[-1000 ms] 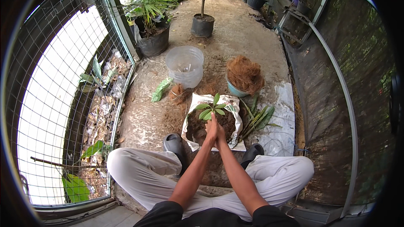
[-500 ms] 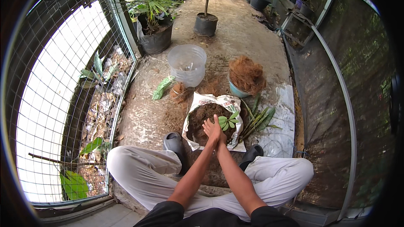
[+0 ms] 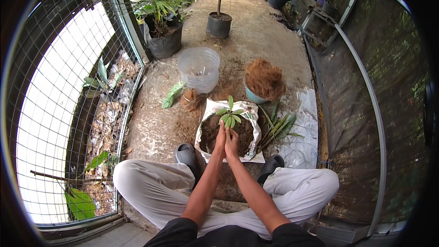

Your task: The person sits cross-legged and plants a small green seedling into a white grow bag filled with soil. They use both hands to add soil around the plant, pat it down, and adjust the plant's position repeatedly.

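Observation:
A white bag point(image 3: 253, 123) of dark soil point(image 3: 210, 132) lies open on the ground between my feet. My left hand point(image 3: 220, 138) and my right hand point(image 3: 232, 142) are pressed together over the soil. Between their fingertips they hold the stem of a small green seedling point(image 3: 230, 115), which stands upright above the bag. Both forearms reach forward from the lower edge.
A clear plastic pot point(image 3: 199, 68) and a teal pot heaped with brown coconut fibre point(image 3: 264, 78) stand beyond the bag. Loose green cuttings point(image 3: 279, 128) lie on white sheeting at the right. Black potted plants point(image 3: 218, 24) stand farther back. Wire mesh fencing point(image 3: 59, 105) runs along the left.
Both hands with the seedling have shifted slightly toward the bag's near side, and the seedling now stands a little higher and more upright.

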A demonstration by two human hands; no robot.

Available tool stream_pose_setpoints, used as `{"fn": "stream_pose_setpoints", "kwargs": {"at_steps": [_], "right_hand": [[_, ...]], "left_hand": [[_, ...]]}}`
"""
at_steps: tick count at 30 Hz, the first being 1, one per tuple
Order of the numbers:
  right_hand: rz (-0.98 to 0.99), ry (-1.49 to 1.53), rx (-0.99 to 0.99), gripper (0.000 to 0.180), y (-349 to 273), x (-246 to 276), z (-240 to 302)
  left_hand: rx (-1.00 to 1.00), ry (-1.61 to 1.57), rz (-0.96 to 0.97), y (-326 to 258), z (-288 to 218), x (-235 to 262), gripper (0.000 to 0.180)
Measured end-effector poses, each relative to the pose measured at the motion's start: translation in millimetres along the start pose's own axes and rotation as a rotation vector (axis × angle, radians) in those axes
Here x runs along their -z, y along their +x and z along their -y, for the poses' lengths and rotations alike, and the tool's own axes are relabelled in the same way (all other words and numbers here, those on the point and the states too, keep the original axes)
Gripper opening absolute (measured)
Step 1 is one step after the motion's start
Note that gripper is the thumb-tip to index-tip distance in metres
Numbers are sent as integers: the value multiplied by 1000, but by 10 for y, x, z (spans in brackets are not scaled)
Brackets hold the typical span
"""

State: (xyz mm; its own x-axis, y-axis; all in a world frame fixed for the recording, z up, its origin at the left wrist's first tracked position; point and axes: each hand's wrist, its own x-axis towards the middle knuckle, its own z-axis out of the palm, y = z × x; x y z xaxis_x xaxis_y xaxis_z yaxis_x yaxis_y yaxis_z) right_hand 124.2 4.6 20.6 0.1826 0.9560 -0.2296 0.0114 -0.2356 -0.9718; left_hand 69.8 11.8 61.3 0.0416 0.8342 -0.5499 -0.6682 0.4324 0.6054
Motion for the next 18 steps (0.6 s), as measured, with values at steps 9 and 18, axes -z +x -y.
{"fn": "stream_pose_setpoints", "kwargs": {"at_steps": [9,18], "right_hand": [[-447,-509,246,57,-307,-24,507],[-506,-593,198,51,-324,70,610]], "left_hand": [[102,-185,163,-81,54,-64,58],[-8,5,-132,-39,143,-50,49]]}}
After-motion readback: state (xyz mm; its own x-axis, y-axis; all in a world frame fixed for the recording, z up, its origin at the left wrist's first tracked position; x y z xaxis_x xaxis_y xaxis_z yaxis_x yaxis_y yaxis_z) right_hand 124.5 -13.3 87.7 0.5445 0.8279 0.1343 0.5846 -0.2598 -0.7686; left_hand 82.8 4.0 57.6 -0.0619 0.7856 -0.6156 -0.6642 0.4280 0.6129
